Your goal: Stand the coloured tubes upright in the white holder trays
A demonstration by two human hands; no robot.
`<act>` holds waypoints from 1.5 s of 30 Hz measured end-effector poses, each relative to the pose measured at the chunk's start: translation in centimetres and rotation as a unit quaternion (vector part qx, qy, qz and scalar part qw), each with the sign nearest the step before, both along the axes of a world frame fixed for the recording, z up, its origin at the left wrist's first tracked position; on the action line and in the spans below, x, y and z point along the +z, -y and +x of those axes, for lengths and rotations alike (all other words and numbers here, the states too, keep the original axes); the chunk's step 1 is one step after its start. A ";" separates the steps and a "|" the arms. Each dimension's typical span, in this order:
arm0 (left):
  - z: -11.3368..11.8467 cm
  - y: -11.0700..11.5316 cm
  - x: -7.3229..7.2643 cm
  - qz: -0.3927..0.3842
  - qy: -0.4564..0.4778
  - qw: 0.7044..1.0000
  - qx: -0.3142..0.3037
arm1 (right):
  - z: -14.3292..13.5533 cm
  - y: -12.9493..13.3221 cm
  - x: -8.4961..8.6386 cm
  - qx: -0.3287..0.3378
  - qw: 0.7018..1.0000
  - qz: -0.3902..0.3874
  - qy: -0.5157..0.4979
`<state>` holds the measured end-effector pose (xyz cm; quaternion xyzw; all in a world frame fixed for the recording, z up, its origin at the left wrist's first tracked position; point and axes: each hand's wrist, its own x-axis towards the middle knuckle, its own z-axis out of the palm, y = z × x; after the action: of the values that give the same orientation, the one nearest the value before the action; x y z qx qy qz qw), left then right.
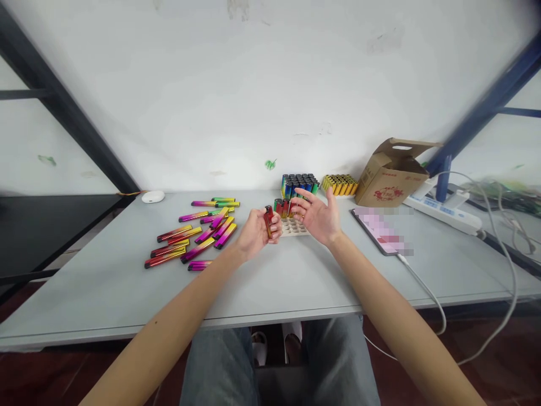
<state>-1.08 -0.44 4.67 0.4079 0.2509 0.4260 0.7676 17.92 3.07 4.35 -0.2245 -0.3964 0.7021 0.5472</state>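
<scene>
My left hand is closed around a red lighter, held upright with its dark top showing. My right hand has its fingers spread over the right side of a pale tray with holes. Several red and green lighters stand upright in the tray's back rows, and empty holes show toward the front. The right fingertips hide part of that row, so whether they touch a lighter is unclear. Left of my hands lies a loose spread of shiny lighters in red, purple, yellow and green.
Behind the tray stands a packed block of blue and green lighters, with a block of yellow ones beside it. To the right are an open cardboard box, a phone on a cable and a power strip. A white case sits far left.
</scene>
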 end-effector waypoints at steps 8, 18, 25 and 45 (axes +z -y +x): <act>0.1 0.0 -0.1 -0.004 -0.003 1.000 -0.013 | 0.0 0.0 0.0 0.005 1.000 -0.004 0.001; 0.1 0.0 -0.1 -0.023 -0.017 0.999 -0.037 | 0.0 0.1 0.2 -0.002 1.000 0.002 0.000; -0.2 -0.3 -0.2 -0.022 0.002 1.000 -0.016 | -0.7 0.1 -0.3 -0.085 0.989 0.069 0.097; 0.2 0.0 -0.5 0.069 -0.075 0.994 0.028 | -0.8 -0.1 -1.2 -0.159 0.957 0.155 0.188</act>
<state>-0.86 -0.42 4.19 0.4834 0.2890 0.4321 0.7043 17.13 3.15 3.13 -0.3256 -0.5552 0.4810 0.5953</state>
